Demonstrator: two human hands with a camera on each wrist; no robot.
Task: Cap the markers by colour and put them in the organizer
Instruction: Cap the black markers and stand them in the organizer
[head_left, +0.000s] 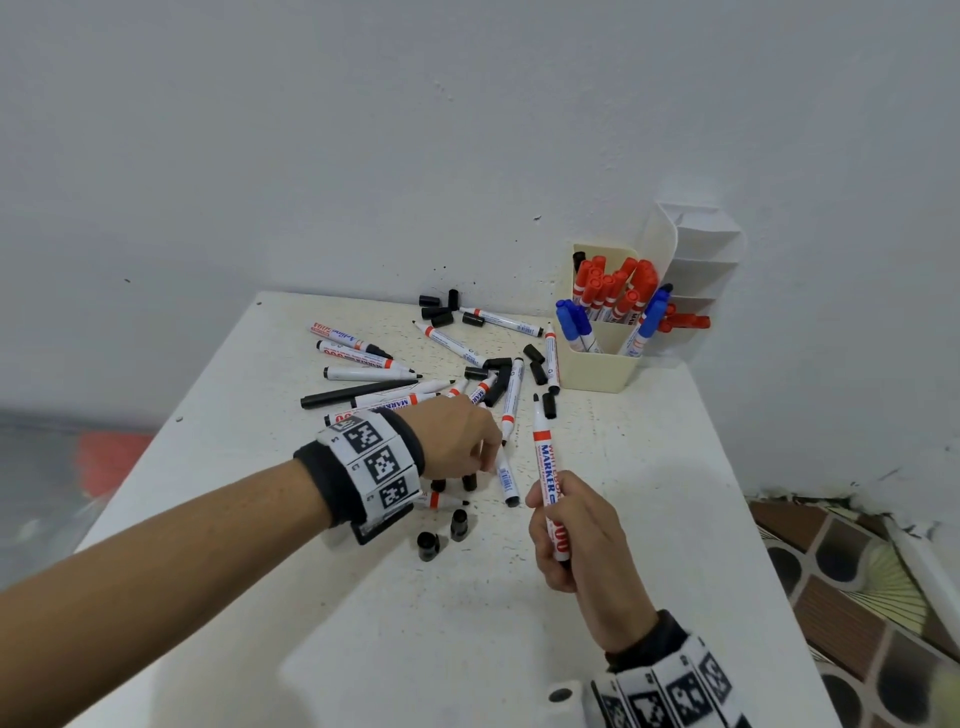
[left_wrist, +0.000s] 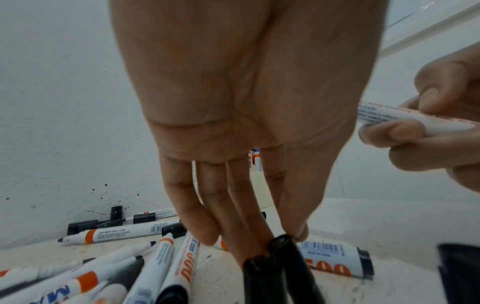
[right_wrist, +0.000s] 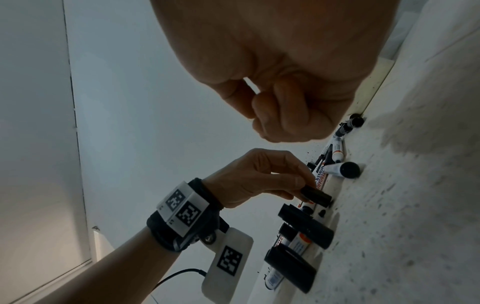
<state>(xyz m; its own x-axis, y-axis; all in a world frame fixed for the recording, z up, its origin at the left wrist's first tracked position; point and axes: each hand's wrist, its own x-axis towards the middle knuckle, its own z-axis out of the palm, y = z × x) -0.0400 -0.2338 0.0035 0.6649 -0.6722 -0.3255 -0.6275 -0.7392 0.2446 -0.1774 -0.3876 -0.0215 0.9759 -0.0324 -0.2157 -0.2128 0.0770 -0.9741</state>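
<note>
My right hand (head_left: 551, 500) grips an uncapped white marker (head_left: 545, 462) with a black tip, held upright above the table; the marker (left_wrist: 384, 116) also shows in the left wrist view. My left hand (head_left: 480, 462) reaches down just left of it, and thumb and forefinger pinch a black cap (right_wrist: 315, 196) that stands on the table among others. That cap (left_wrist: 285, 246) sits under the fingertips (left_wrist: 298, 234). Several uncapped markers (head_left: 395, 387) and loose black caps (head_left: 439, 312) lie scattered behind. The cream organizer (head_left: 597, 374) at the back right holds capped red and blue markers.
Two black caps (head_left: 428, 545) stand near my left wrist. A white tiered section (head_left: 698, 260) adjoins the organizer against the wall. The white table (head_left: 519, 634) ends at the right, with tiled floor (head_left: 857, 597) below. A wall backs the table.
</note>
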